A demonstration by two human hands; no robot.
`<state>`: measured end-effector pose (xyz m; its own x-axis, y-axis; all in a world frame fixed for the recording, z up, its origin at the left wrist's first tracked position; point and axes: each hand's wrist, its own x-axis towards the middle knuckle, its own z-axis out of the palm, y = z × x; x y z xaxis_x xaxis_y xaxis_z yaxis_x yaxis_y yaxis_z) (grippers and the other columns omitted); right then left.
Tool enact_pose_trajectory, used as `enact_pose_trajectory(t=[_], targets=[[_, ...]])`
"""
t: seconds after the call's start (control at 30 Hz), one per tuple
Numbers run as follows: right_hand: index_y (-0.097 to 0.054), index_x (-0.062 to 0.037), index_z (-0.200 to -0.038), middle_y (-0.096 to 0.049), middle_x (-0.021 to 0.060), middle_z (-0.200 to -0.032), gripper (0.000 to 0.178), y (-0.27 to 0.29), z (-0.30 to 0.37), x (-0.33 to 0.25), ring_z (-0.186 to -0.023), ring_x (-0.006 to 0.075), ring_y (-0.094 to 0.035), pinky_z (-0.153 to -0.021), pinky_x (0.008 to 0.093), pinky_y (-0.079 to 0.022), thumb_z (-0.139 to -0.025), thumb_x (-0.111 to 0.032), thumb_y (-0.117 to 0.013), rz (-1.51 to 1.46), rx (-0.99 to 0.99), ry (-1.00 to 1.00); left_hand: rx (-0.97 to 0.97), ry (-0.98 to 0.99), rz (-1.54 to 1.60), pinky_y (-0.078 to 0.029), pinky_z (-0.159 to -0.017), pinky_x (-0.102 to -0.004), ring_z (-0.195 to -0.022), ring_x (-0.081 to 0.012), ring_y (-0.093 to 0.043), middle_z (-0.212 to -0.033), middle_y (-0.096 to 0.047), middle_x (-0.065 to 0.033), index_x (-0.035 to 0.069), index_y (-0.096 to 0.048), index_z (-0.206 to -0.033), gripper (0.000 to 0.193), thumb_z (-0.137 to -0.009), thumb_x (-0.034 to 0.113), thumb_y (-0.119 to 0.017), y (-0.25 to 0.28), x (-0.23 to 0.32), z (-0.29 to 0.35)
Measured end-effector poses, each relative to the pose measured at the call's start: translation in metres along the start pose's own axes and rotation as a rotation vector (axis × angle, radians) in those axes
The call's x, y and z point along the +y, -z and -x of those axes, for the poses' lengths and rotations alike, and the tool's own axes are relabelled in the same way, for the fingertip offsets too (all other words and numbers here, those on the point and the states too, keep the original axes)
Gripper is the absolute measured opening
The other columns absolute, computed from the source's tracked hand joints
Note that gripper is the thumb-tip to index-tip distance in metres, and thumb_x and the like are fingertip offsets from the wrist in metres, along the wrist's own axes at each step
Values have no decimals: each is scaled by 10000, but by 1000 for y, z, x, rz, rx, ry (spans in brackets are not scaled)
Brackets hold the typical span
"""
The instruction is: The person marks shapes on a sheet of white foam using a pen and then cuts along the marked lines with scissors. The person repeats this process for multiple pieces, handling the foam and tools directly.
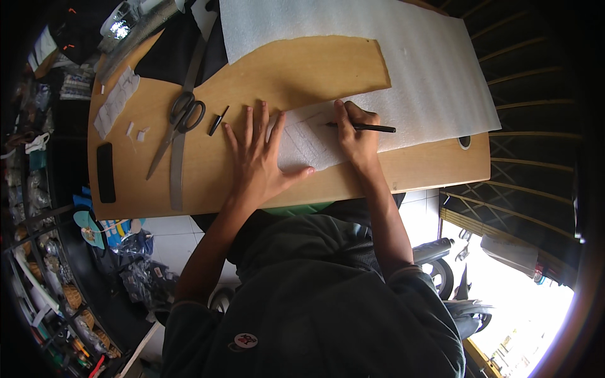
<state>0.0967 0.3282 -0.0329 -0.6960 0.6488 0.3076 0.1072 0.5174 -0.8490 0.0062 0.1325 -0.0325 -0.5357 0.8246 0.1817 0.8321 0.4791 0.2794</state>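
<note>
A large white foam sheet lies across the wooden table, and a strip of it reaches in under both my hands. Dark drawn lines mark this strip. My left hand lies flat with fingers spread, its thumb side pressing the strip's left end. In my right hand a black marker pen is gripped between thumb and fingers, its tip end toward the drawn lines. Left of my left hand lies a small black pen cap. Farther left are dark-handled scissors, resting over a long metal ruler.
A black flat bar lies at the table's left edge, near a marked white scrap and small white bits. Black material covers the far left corner. Crowded shelves stand left; a folding metal gate is at right.
</note>
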Motion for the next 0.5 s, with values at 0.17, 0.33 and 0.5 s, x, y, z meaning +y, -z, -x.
enact_pose_trajectory(t=[0.17,0.33,0.5], targets=[[-571,33,-676,-554,123,-536,378,1,-2,-5,-460,139,-437,-483,350,-387,-999,-159,-619,-10,-96,59,0,-1,2,-98,-1117,-780,-1525,-460,-150,-1631,-235,-253,68,-337,-1555,1169,-677,720,-752,0,1,0],[-597,35,-721,-640,193,-623,347,4,-2,-11,-500,273,-600,-528,377,-452,-989,-185,-624,-44,-145,-24,-17,12,-4,-74,-1137,-763,-1537,-439,-121,-1643,-214,-235,68,-319,-1559,1171,-680,708,-757,1,1,1],[-612,45,-735,-646,192,-624,353,5,-2,-10,-497,256,-593,-533,376,-451,-991,-199,-616,-50,-164,-51,-15,6,-9,-74,-1138,-762,-1538,-439,-117,-1643,-214,-236,68,-317,-1560,1169,-684,707,-755,0,0,1]])
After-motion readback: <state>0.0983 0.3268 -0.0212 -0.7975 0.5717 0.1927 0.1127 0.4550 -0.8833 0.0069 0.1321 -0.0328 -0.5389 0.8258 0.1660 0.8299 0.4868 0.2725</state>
